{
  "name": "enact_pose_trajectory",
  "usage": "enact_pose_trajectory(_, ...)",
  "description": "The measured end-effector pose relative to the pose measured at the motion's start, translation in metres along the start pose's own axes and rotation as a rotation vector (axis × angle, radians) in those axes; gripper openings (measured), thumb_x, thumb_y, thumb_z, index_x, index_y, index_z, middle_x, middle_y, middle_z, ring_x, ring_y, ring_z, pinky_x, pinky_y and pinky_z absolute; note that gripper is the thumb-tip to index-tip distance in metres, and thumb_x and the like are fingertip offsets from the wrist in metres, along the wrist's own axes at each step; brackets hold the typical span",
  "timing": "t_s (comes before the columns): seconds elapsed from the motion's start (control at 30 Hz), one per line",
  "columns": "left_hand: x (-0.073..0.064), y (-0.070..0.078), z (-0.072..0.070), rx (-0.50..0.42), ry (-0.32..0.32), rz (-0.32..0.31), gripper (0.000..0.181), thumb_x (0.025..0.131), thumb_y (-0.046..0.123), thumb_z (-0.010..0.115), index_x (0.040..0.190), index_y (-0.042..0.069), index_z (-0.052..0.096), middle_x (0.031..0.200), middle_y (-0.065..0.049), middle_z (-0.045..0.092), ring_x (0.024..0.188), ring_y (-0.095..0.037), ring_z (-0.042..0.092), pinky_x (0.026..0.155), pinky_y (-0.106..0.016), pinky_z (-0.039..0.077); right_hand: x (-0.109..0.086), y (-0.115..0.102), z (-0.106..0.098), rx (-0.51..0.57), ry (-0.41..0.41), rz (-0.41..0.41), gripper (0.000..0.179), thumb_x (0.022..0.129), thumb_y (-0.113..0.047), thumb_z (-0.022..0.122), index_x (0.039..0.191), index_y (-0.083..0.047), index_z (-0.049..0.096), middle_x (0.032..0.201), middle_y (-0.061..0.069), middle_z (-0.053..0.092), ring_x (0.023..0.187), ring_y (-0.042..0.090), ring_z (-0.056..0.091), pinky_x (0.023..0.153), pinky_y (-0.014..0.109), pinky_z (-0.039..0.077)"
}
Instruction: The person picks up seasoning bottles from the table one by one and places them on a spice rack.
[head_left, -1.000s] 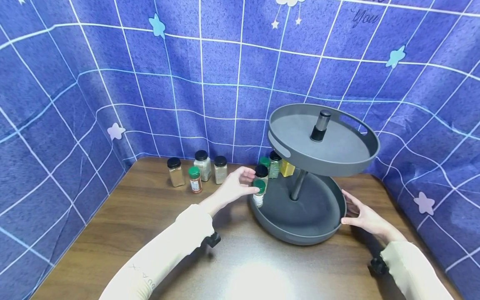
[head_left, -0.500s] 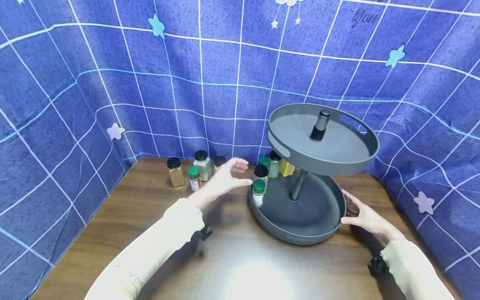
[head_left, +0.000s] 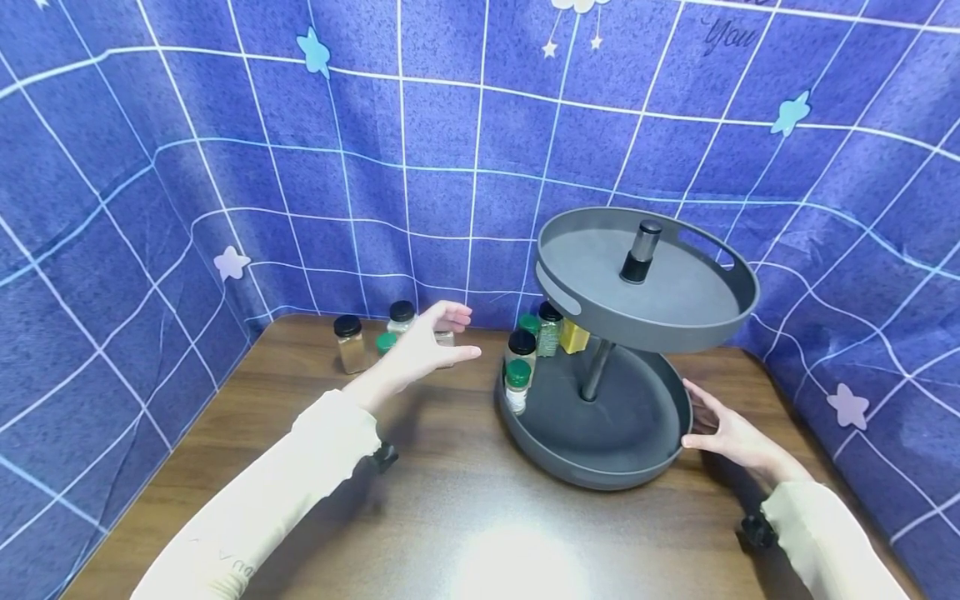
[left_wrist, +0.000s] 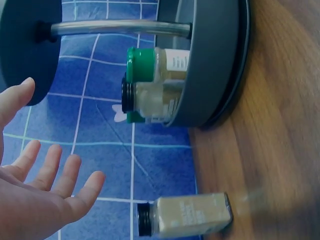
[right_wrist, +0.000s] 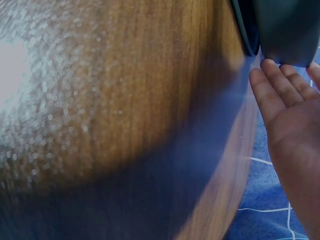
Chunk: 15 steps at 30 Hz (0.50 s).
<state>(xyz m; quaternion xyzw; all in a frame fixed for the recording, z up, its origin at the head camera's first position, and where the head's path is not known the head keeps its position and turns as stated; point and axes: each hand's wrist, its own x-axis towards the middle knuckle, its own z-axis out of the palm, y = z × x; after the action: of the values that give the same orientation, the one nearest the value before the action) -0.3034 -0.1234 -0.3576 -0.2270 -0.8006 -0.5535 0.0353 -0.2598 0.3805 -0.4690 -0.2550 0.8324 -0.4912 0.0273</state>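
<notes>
My left hand (head_left: 416, 350) is spread, with thumb and fingers apart and nothing between them. It hovers beside a black-capped spice jar (left_wrist: 190, 215) standing on the table, partly hidden behind the hand in the head view. On the right, my right hand (head_left: 731, 433) touches the outer wall of the lower grey tray (head_left: 630, 425) of a two-tier turntable, its fingers (right_wrist: 272, 90) extended against it. Inside that tray's left side stand a green-capped jar (head_left: 517, 398), a black-capped jar (head_left: 522, 342), a jar of green herbs (head_left: 550, 337), another green-capped jar (head_left: 528, 323) and a yellow container (head_left: 574, 336).
Left of the left hand are a black-capped tan jar (head_left: 352, 352), a green-capped jar (head_left: 386, 342) and a black-capped pale jar (head_left: 401, 321), the latter two partly hidden. The upper tray (head_left: 682, 283) overhangs the lower one. A blue gridded curtain (head_left: 450, 150) surrounds the table (head_left: 435, 533).
My left hand has drawn away from the green-capped jar in the tray, moving left toward the jars on the table. That jar stays in the tray; the right hand has kept its place.
</notes>
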Motion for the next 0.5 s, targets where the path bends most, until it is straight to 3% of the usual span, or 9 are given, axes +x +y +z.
enact_pose_trajectory(0.27, -0.003, 0.001, -0.02, 0.024, 0.038, -0.009, 0.061, 0.072, 0.019, 0.082, 0.124, 0.009, 0.051, 0.123, -0.009, 0.056, 0.116, -0.03, 0.053, 0.094, -0.038, 0.049, 0.0, 0.001, -0.001, -0.002, -0.006, -0.002, 0.089, 0.08, 0.004, 0.07, 0.146, 0.008, 0.01, 0.136, 0.045, 0.024, 0.116, -0.008, 0.046, 0.09, 0.007, 0.041)
enact_pose_trajectory(0.5, -0.006, 0.002, -0.038, 0.037, 0.064, -0.02, 0.063, 0.073, 0.018, 0.082, 0.126, 0.007, 0.05, 0.126, -0.01, 0.055, 0.119, -0.032, 0.051, 0.099, -0.043, 0.046, 0.0, -0.001, -0.001, -0.007, 0.001, 0.0, 0.089, 0.08, 0.004, 0.07, 0.147, 0.008, 0.011, 0.136, 0.045, 0.024, 0.116, -0.007, 0.047, 0.09, 0.007, 0.041)
